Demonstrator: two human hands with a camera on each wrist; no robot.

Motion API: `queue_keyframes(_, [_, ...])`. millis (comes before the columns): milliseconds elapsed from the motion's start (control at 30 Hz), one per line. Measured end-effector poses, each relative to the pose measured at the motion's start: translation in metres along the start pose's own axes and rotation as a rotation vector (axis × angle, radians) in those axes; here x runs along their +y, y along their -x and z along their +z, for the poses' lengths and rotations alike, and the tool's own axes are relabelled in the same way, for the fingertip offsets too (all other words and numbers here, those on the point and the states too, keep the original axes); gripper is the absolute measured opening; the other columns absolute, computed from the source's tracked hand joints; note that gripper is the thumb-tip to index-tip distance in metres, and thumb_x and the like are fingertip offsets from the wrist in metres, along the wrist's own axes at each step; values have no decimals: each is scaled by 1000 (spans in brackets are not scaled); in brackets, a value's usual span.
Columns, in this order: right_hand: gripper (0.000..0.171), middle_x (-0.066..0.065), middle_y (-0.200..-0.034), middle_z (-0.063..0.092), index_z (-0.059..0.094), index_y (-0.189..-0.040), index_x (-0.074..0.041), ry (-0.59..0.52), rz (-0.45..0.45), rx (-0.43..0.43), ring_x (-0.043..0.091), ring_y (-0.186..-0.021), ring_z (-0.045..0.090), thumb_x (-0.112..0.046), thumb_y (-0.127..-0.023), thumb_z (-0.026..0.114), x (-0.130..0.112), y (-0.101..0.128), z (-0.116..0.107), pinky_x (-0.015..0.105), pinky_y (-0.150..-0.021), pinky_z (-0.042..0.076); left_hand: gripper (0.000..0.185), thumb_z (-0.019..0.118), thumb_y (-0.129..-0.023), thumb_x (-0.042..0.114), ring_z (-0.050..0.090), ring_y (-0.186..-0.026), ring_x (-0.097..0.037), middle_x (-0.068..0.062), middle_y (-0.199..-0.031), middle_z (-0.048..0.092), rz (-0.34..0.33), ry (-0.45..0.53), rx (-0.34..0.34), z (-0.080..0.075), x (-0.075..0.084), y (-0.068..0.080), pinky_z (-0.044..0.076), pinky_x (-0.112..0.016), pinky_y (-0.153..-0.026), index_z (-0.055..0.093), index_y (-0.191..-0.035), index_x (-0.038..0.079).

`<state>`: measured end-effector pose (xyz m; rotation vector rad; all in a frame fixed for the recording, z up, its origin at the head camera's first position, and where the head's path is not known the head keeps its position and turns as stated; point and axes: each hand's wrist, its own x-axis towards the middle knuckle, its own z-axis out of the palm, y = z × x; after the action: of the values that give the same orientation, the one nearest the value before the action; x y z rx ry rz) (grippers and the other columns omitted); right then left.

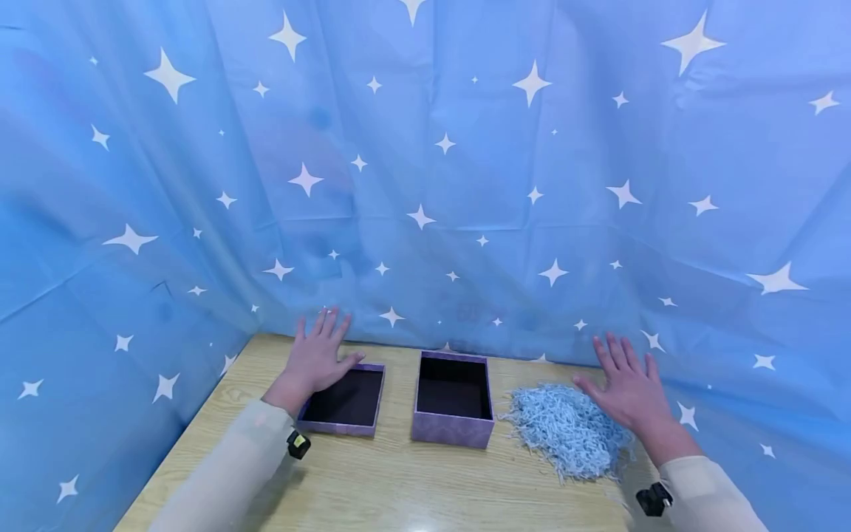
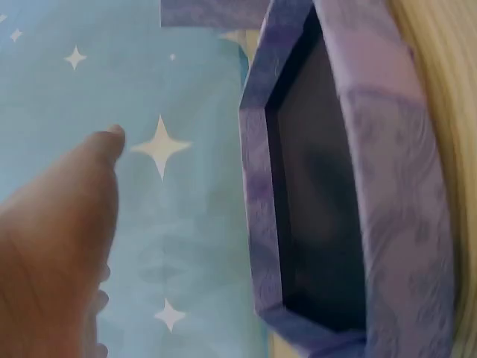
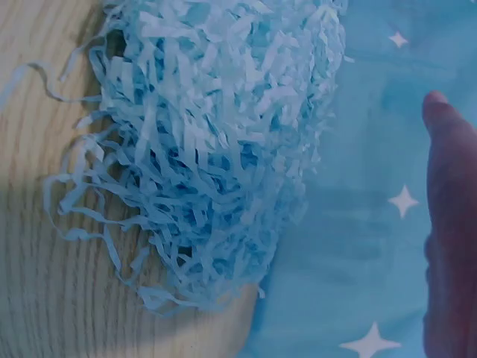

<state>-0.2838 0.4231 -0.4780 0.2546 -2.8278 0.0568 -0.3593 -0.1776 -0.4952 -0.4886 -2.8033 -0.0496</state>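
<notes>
On the light wooden table (image 1: pixel 372 480) stand two containers side by side. The shallow purple cardboard lid (image 1: pixel 343 408) lies upturned on the left, its dark inside showing with nothing in it; the left wrist view shows the same dark hollow (image 2: pixel 320 216) bare. Just to its right, a narrow gap apart, stands the deeper purple square cardboard box (image 1: pixel 453 403), open at the top, its dark interior likewise holding nothing. Right of the box, close to its corner, lies a loose heap of pale blue shredded paper (image 1: pixel 569 430) directly on the table, not in either container; stray strands trail off its edges (image 3: pixel 201 149).

The left hand (image 1: pixel 316 360) hovers over the far left corner of the lid, fingers straight and spread, holding nothing; whether it touches the rim cannot be told. The right hand (image 1: pixel 628 388) is over the far right edge of the shredded paper, fingers also spread and relaxed, gripping nothing. A blue star-printed cloth (image 1: pixel 465 170) hangs behind and around the table.
</notes>
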Motion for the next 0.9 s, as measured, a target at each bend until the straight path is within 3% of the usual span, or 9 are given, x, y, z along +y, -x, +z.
queue_keyframes(200, [93, 18, -168, 1, 3, -164, -15, 18, -61, 14, 36, -153, -11, -65, -99, 47, -4, 1, 5, 53, -116, -20, 91, 27, -95, 80, 15, -154, -34, -8, -169, 9, 112, 73, 28, -2, 29, -1, 12, -63, -119, 19, -164, 21])
queue_keyframes(267, [94, 20, -167, 6, 5, -165, -16, 19, -69, 17, 38, -154, -7, -66, -98, 49, -7, 3, 7, 55, -118, -15, 90, 27, -95, 79, 15, -154, -33, -8, -169, 11, 147, 106, 32, -2, 42, -2, 12, -62, -120, 20, -163, 20])
queue_keyframes(400, [96, 28, -163, 22, 12, -164, -15, -15, -89, 48, 47, -150, 12, -66, -96, 54, -10, 10, 15, 68, -116, 9, 88, 26, -96, 79, 10, -155, -27, -5, -169, 12, 206, 160, 11, 1, 67, -3, 13, -57, -121, 17, -163, 23])
queue_keyframes(500, [94, 29, -159, 30, 21, -163, -12, -87, -89, 71, 51, -145, 25, -63, -94, 60, -15, 18, 21, 71, -109, 22, 85, 36, -98, 73, 5, -155, -22, 0, -170, 7, 246, 208, -7, 4, 82, -5, 12, -54, -122, 13, -164, 25])
queue_keyframes(633, [90, 30, -157, 32, 28, -161, -9, -186, -53, 44, 54, -140, 30, -60, -94, 62, -22, 31, 27, 74, -105, 24, 84, 49, -100, 62, 8, -155, -24, 0, -170, 7, 326, 272, -7, 7, 97, -6, 15, -53, -122, 13, -164, 23])
queue_keyframes(767, [89, 30, -156, 33, 29, -161, -10, -247, -13, 15, 56, -137, 33, -58, -94, 64, -27, 44, 34, 78, -99, 27, 87, 42, -99, 69, 13, -155, -26, 0, -170, 6, 384, 319, -30, 11, 108, -7, 18, -49, -122, 12, -164, 21])
queue_keyframes(900, [89, 28, -157, 34, 28, -162, -13, -290, 5, 24, 58, -134, 36, -55, -93, 67, -28, 54, 46, 80, -96, 30, 94, 38, -94, 78, 12, -155, -23, 3, -170, 3, 391, 379, -81, 16, 114, -7, 19, -48, -122, 10, -164, 21])
